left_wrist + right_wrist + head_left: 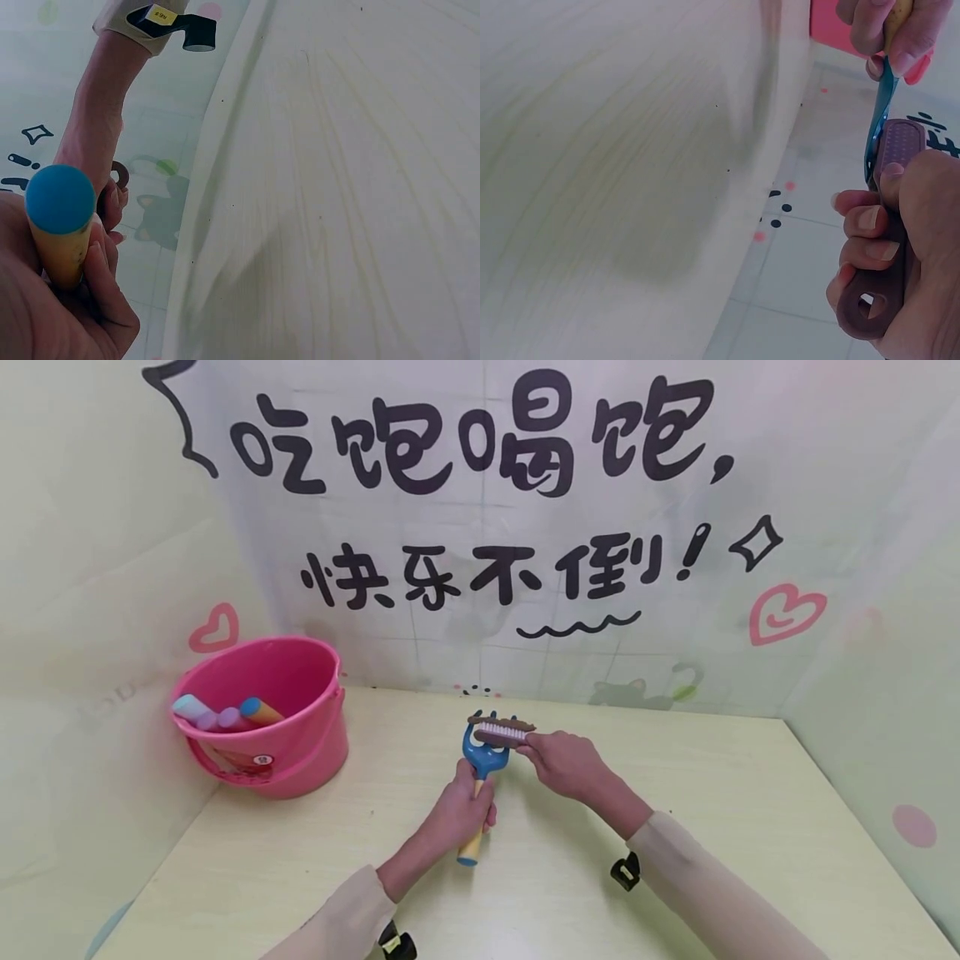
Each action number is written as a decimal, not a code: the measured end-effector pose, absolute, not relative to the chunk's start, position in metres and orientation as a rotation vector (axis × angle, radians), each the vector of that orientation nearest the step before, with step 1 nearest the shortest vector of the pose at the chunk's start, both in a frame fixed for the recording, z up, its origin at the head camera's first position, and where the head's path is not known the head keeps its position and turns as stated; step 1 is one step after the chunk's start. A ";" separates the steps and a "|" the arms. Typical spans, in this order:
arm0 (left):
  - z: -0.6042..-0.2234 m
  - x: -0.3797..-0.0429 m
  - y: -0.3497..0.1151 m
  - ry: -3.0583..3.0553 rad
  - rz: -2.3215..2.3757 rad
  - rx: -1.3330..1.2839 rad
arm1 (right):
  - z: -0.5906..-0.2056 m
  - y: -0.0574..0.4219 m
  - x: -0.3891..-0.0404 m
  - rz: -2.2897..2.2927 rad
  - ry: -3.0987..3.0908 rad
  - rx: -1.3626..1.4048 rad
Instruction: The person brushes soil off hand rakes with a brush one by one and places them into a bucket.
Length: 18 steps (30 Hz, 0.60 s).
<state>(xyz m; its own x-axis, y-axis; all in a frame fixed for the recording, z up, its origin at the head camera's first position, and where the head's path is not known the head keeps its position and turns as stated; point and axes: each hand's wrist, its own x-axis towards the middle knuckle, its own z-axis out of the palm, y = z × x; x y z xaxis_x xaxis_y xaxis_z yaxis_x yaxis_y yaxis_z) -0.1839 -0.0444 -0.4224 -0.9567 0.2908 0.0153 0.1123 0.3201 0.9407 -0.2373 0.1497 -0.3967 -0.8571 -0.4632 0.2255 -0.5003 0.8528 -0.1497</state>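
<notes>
In the head view my left hand (456,810) grips the yellow handle of a small blue hand rake (486,760), its prongs pointing away from me. The handle's blue end cap (60,199) shows large in the left wrist view. My right hand (566,766) holds a brown brush (501,737) with pale bristles, laid crosswise over the prongs. In the right wrist view, the fingers curl round the brush handle (874,300), which has a hole near its end. There the brush head (901,142) lies right beside the rake's blue metal.
A pink bucket (311,752) stands at the left back of the pale wooden table (720,827); several coloured handles (258,710) stick up inside it. Behind the table hangs a printed backdrop (450,527) with black writing. Dark wrist mounts (626,871) hang under both sleeves.
</notes>
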 end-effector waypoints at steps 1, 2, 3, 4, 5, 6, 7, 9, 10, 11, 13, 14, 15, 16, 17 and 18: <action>-0.423 -0.184 -0.045 2.427 1.699 0.370 | -0.397 0.150 -0.237 0.298 -2.844 0.737; -0.423 -0.184 -0.045 2.431 1.696 0.369 | -0.397 0.149 -0.237 0.288 -2.838 0.728; -0.423 -0.183 -0.045 2.436 1.694 0.369 | -0.398 0.149 -0.237 0.278 -2.833 0.721; -0.423 -0.183 -0.045 2.446 1.687 0.372 | -0.398 0.149 -0.237 0.277 -2.825 0.714; -0.423 -0.183 -0.044 2.453 1.682 0.374 | -0.398 0.150 -0.237 0.269 -2.817 0.711; -0.423 -0.183 -0.044 2.460 1.678 0.377 | -0.399 0.150 -0.237 0.266 -2.813 0.708; -0.422 -0.182 -0.044 2.466 1.674 0.380 | -0.399 0.150 -0.237 0.266 -2.811 0.705; -0.423 -0.181 -0.044 2.477 1.670 0.388 | -0.400 0.150 -0.237 0.271 -2.809 0.697; -0.422 -0.181 -0.043 2.481 1.668 0.389 | -0.400 0.150 -0.237 0.271 -2.808 0.695; -0.422 -0.181 -0.043 2.481 1.672 0.392 | -0.401 0.150 -0.237 0.258 -2.805 0.693; -0.422 -0.180 -0.042 2.482 1.679 0.394 | -0.401 0.151 -0.238 0.250 -2.790 0.692; -0.422 -0.180 -0.042 2.483 1.684 0.396 | -0.402 0.151 -0.238 0.246 -2.781 0.692; -0.422 -0.180 -0.042 2.483 1.687 0.396 | -0.402 0.151 -0.238 0.240 -2.772 0.690; -0.422 -0.180 -0.042 2.481 1.690 0.396 | -0.402 0.151 -0.238 0.239 -2.765 0.687; -0.422 -0.180 -0.041 2.478 1.693 0.397 | -0.403 0.151 -0.238 0.243 -2.764 0.681; -0.423 -0.180 -0.041 2.475 1.694 0.397 | -0.403 0.150 -0.238 0.250 -2.764 0.678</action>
<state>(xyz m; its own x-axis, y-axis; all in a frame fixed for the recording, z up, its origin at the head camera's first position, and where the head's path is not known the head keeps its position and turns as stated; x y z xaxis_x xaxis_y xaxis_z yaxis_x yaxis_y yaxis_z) -0.1799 -0.0413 -0.4230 -0.9590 0.2787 0.0516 0.1490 0.3409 0.9282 -0.2381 0.1505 -0.4031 -0.8496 -0.4253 0.3120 -0.4742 0.8748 -0.0991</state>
